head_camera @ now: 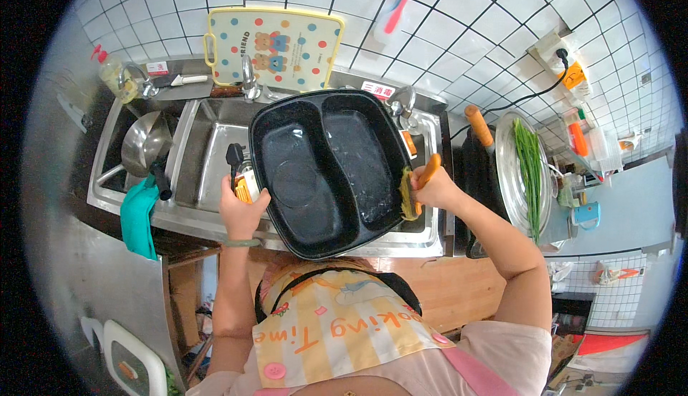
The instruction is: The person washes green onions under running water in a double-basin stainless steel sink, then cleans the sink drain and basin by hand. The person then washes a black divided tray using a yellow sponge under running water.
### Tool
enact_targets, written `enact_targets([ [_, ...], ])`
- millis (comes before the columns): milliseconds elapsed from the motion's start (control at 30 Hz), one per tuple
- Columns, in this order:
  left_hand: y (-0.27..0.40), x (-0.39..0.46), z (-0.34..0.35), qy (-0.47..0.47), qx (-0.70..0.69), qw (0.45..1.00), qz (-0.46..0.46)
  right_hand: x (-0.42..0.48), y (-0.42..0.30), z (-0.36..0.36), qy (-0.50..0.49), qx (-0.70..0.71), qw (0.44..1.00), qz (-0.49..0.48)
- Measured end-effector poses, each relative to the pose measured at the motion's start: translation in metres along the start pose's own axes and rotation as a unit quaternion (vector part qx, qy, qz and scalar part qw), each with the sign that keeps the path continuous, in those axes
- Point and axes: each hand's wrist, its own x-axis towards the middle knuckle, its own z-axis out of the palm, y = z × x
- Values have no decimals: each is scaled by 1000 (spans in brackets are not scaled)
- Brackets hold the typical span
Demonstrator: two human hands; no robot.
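Observation:
A black electric hot pot [333, 175], split into two compartments by a curved divider, is tilted over the sink in front of me. My left hand [243, 210] grips its left side, by a white and orange fitting [246, 186]. A black power plug [235, 155] sticks up just above that hand. In my right hand [436, 187] is a scrubbing brush [427, 173] with an orange handle. Its yellowish bristles are against or very close to the pot's right outer wall. Whitish wet patches show inside the right compartment; the pot's underside is hidden.
A steel sink [215, 132] lies beneath the pot. At left are a metal pan [146, 143] and a teal cloth [140, 218]. A patterned cutting board [274, 46] leans on the tiles behind the faucet [249, 76]. Green stalks [529, 175] lie on a steel lid [508, 181] at right.

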Motion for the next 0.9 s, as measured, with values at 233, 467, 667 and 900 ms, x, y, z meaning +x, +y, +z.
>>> enact_targets([
  [233,10,-1,-4,-13,-10,1000,-6,22,-11,19,51,-210,971,-106],
  [467,-5,-1,0,-15,-9,999,-36,53,7,42,43,-151,981,-111],
  [667,-10,-2,0,13,-3,1000,7,29,30,69,15,298,954,17],
  [900,-9,-2,-4,15,-3,1000,-4,-19,-56,41,92,218,965,-115],
])
